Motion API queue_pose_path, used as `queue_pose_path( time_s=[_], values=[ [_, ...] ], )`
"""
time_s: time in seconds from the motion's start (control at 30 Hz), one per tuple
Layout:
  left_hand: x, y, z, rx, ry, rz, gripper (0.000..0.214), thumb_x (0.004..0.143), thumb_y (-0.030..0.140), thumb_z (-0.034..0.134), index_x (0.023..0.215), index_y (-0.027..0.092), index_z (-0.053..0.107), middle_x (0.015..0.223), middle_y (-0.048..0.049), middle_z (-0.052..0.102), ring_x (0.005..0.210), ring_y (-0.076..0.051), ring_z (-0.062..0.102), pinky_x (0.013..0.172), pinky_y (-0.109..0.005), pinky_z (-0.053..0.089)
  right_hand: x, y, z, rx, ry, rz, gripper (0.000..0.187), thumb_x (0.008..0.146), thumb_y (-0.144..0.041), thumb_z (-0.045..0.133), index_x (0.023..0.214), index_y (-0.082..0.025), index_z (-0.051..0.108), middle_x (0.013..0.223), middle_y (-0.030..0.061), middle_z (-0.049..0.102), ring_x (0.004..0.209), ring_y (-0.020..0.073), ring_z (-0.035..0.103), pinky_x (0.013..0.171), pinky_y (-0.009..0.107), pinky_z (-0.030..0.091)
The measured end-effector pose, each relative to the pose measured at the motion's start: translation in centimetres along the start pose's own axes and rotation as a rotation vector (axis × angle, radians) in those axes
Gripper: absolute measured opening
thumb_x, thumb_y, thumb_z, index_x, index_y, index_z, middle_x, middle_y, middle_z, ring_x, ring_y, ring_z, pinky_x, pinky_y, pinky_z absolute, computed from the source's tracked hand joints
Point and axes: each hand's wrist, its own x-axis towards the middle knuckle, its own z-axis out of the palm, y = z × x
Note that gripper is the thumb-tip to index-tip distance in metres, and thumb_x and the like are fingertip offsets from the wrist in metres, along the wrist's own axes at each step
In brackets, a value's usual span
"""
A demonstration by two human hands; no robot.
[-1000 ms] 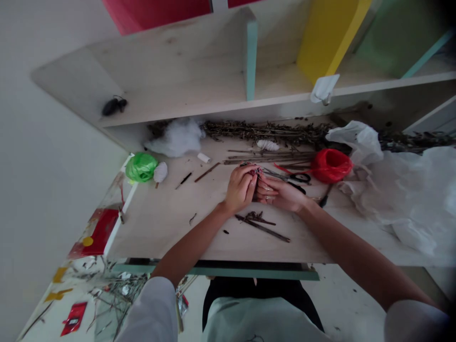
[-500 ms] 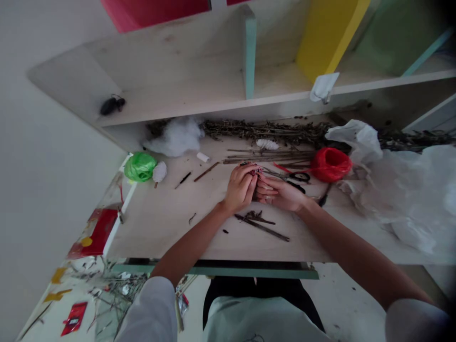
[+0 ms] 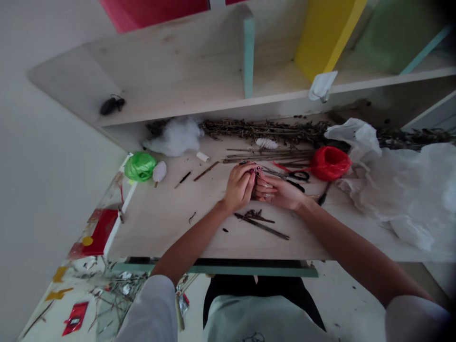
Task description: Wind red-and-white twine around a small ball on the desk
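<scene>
My left hand and my right hand meet over the middle of the wooden desk. Their fingers are curled and pressed together around a small reddish, dark object that is mostly hidden. A red ball of plastic twine lies just right of my hands, with a red strand running toward them. Scissors with black handles lie beside my right hand. Dark twigs lie on the desk just below my hands.
A long pile of dry branches runs along the desk's back. White stuffing, a green twine ball and a white tuft lie at the left. White plastic bags cover the right side. Shelves stand above.
Both hands stay together on the small object; only the fingers shift slightly. The view has moved a little.
</scene>
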Motion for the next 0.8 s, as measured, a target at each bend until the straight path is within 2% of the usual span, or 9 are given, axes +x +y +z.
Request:
queue_pose_path(
  time_s=[0.33, 0.8],
  values=[
    [0.11, 0.00, -0.06, 0.002, 0.007, -0.007, 0.027, 0.098, 0.023, 0.030, 0.103, 0.018, 0.056, 0.117, -0.0089, 0.063, 0.114, -0.017, 0.054, 0.106, -0.041, 0.039, -0.05, -0.20, 0.14, -0.002, 0.024, 0.015, 0.029, 0.093, -0.036, 0.052, 0.070, -0.020, 0.045, 0.050, -0.0075, 0.019, 0.050, 0.0111, 0.031, 0.059, 0.023, 0.040],
    [0.01, -0.15, -0.18, 0.015, 0.079, 0.016, 0.021, 0.096, 0.022, 0.037, 0.087, 0.018, 0.055, 0.111, -0.0086, 0.065, 0.107, -0.017, 0.057, 0.099, -0.039, 0.045, -0.22, -0.34, 0.90, -0.005, 0.064, 0.021, 0.029, 0.095, -0.030, 0.048, 0.069, -0.022, 0.038, 0.052, -0.0074, 0.014, 0.049, 0.0118, 0.028, 0.056, 0.023, 0.038]
  ],
)
